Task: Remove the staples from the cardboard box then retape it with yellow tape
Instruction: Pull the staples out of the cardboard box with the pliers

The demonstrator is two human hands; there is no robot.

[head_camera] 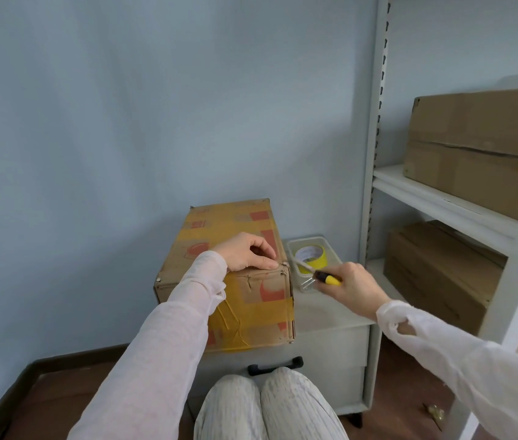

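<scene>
A cardboard box with yellow tape and red print sits on a white drawer cabinet. My left hand rests on the box's near top edge, fingers curled, fingertips at the right corner where a staple shows. Another staple sits in the front face. My right hand grips a screwdriver with a yellow and black handle, its shaft pointing left toward that corner. A roll of yellow tape lies in a clear plastic tub right of the box.
A white metal shelf unit stands on the right with large cardboard boxes on two levels. The cabinet has a black drawer handle. My knees are below it. A blue wall is behind.
</scene>
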